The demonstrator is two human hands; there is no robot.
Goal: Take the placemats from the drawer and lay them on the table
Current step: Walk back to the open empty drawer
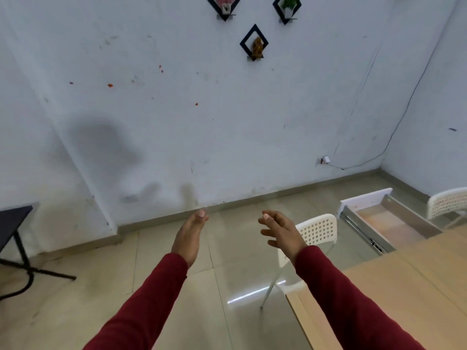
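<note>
Drawer [390, 222] pulled out from table [394, 294], front toward wall, hands [190, 236] empty

Dark red sleeves [348, 294] cover both arms. At four o'clock the surface [404, 286] is pale wood. At two o'clock the drawer [389, 221] has a white front and a light wood bottom. The chairs [319, 229] are white, dotted with round holes. Beige tiles make the floor [101, 286]. The wall [177, 109] is bluish white with orange specks, and black diamond frames [254, 42] hang at twelve o'clock.
</note>
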